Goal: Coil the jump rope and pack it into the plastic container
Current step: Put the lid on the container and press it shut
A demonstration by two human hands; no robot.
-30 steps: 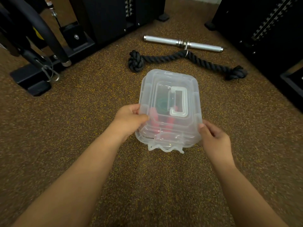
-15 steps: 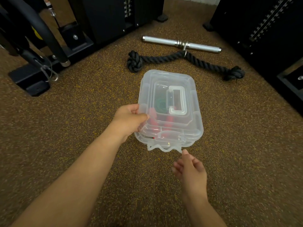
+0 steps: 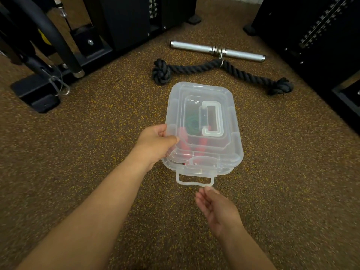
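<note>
A clear plastic container sits on the speckled floor with its lid on and a white carry handle lying flat on top. Through the lid I see the jump rope inside, a dark green coil with red handles beside it. My left hand grips the container's left edge, thumb on the lid. The front latch hangs open and hinged down toward me. My right hand hovers just below the latch, palm up, fingers loosely curled, fingertips almost at its lower bar.
A thick black knotted rope clipped to a silver bar lies on the floor beyond the container. Black gym machine frames stand at the left, back and right. A carabiner hangs at the left frame.
My right hand left the container's right side and came down in front of the latch. The latch flap, crumpled before, now hangs straight down. The left hand kept its grip.
</note>
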